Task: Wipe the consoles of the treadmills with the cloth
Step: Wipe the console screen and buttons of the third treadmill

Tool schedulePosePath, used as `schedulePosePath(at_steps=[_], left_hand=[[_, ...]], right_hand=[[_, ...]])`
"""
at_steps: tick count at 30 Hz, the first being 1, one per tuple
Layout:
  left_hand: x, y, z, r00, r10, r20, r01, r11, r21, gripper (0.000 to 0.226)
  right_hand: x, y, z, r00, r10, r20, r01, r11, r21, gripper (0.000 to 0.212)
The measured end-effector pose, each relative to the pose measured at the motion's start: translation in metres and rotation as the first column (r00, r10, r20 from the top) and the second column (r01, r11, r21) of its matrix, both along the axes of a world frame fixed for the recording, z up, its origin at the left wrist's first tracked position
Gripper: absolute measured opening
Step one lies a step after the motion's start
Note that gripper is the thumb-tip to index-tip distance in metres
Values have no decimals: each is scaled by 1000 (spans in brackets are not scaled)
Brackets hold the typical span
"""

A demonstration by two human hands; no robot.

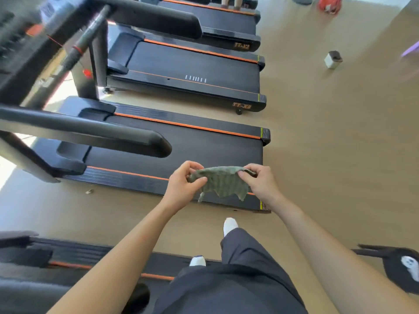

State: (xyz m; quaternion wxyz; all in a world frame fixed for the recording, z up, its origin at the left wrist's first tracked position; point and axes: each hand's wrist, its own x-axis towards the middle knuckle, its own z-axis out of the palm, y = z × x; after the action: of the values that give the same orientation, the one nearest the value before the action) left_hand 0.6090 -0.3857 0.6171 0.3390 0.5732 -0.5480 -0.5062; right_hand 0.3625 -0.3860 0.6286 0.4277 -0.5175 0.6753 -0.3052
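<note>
Both hands are out front w/ the cloth (223,183) stretched between them: left hand (184,184) pinches one top corner, right hand (260,181) pinches the other, and the rest of the green rag hangs loose below, over the near treadmill (181,141) deck. The person stands on the floor (328,132) between two machines, one foot on the belt of the machine behind. No console is being touched yet — the only one in view is a blurred dark panel (20,35) at upper left, up past the handrail (95,132). The step in hand looks like readying the cloth, i.e. opening or refolding it. To do that well: fold it into a flat pad so a clean face is out, no trailing corners to snag on buttons or the red safety clip (87,73) hanging by the upright. Then shift to a one-hand grip, step up to the console and wipe in overlapping passes w/ light pressure — keys probably register presses, so go easy. More treadmills line up beyond, so most of the job likely remains.
</note>
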Motion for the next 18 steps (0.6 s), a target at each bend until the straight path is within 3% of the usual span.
schedulePosePath(at_steps=[8, 14, 18], left_hand=[[-27, -155, -11, 945, 321, 62, -321, 947, -17, 8], [-53, -255, -18, 830, 551, 89, -558, 814, 160, 18], [-47, -307, 2, 735, 669, 115, -678, 720, 148, 22]], right_hand=[[1, -187, -19, 988, 103, -114, -110, 992, -60, 54], [2, -327, -23, 936, 303, -179, -304, 952, 22, 49], [25, -412, -1, 887, 426, -181, -433, 901, -2, 34]])
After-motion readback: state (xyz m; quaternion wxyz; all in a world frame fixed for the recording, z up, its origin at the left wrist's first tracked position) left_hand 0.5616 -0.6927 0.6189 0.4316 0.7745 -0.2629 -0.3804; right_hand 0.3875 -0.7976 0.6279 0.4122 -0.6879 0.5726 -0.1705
